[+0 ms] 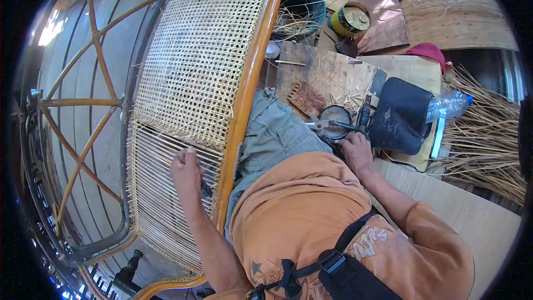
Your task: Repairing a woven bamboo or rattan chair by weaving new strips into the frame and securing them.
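Across my lap's left side leans a chair panel with an orange-brown wooden frame [252, 86]. Woven cane mesh [202, 44] fills its far part; parallel cane strands [161, 183] run across the near part. Over those strands is my left hand [187, 171], fingers curled in and thumb up; whatever it may pinch is too small to see. My right hand [355, 151] rests at the bench on my right, fingers bent down beside dark tool handles. What it grips is hidden. Just beyond lie pliers [317, 125] on a round dark dish [336, 115].
On the wooden board [322, 72] lie cane scraps and a brown toothed piece [307, 99]. A black case [401, 114] and plastic bottle [447, 105] are farther right, before bundled cane strips [483, 139]. A dark bucket [302, 8] and yellow-green can [351, 19] stand beyond.
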Demonstrator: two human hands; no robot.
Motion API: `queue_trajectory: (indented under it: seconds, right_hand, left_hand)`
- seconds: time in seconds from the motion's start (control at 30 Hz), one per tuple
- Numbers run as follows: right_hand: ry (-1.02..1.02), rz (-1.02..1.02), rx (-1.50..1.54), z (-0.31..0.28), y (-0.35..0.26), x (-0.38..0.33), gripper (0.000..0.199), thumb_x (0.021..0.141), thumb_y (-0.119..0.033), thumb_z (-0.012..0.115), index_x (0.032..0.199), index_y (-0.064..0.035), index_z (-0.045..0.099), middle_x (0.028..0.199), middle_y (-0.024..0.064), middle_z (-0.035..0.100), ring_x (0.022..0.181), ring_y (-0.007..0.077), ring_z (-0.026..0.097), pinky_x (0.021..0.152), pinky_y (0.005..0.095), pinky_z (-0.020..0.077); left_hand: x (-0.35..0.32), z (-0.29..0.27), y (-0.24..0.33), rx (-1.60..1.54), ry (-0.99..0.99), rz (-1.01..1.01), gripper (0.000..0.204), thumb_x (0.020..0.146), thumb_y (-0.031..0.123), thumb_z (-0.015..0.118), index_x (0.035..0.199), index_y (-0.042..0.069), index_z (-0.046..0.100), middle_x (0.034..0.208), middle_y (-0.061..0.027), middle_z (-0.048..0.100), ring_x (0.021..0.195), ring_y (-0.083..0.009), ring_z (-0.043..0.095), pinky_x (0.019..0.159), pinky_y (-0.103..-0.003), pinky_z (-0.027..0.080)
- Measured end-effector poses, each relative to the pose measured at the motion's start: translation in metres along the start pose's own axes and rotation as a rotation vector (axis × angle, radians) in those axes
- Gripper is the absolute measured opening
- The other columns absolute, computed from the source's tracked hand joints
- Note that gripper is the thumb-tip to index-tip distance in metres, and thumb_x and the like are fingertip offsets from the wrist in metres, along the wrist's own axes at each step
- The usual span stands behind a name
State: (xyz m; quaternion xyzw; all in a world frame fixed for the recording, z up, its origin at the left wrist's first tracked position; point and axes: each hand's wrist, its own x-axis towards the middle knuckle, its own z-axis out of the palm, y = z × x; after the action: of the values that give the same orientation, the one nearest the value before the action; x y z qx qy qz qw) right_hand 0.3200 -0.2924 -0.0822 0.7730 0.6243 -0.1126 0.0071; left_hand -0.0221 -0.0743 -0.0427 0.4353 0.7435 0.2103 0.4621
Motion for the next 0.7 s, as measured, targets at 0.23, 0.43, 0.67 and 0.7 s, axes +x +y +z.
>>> queue_trajectory:
  seconds: [0.23,0.43,0.67,0.7]
  right_hand:
    - [-0.463,0.082,-0.063,0.038,0.021,-0.005,0.021,0.084,-0.019,0.048,0.104,-0.0119,0.052,0.092,0.0135,0.057,0.088,0.031,0.057,0.073,0.0439,0.0448]
    - [-0.342,0.09,0.416,0.022,0.034,-0.039,0.023,0.086,-0.021,0.05,0.104,-0.0074,0.05,0.097,0.0219,0.055,0.096,0.0378,0.054,0.076,0.0421,0.0435]
    - [-0.415,0.443,0.448,-0.001,0.014,-0.03,0.028,0.087,-0.023,0.05,0.105,-0.0019,0.048,0.097,0.0283,0.054,0.095,0.0464,0.051,0.077,0.0456,0.0425]
    - [-0.407,0.459,0.444,-0.001,0.016,-0.03,0.028,0.087,-0.023,0.05,0.105,-0.0019,0.048,0.097,0.0283,0.054,0.095,0.0464,0.051,0.077,0.0456,0.0425]
  left_hand:
    - [-0.016,-0.018,-0.015,-0.264,-0.03,-0.114,0.022,0.086,0.026,0.058,0.075,0.006,0.056,0.062,-0.0008,0.05,0.045,-0.009,0.046,0.042,-0.024,0.037]
    - [-0.036,-0.016,-0.026,-0.129,-0.136,-0.031,0.029,0.087,0.027,0.056,0.087,-0.002,0.059,0.066,-0.0005,0.054,0.057,-0.0075,0.047,0.052,-0.026,0.039]
    - [-0.033,-0.007,-0.036,-0.01,-0.147,0.046,0.028,0.087,0.026,0.054,0.086,-0.001,0.06,0.066,-0.0045,0.056,0.062,-0.011,0.051,0.06,-0.029,0.042]
    - [-0.032,-0.007,-0.036,-0.036,-0.179,0.034,0.027,0.087,0.026,0.054,0.086,-0.001,0.06,0.067,-0.0044,0.057,0.064,-0.012,0.052,0.061,-0.03,0.043]
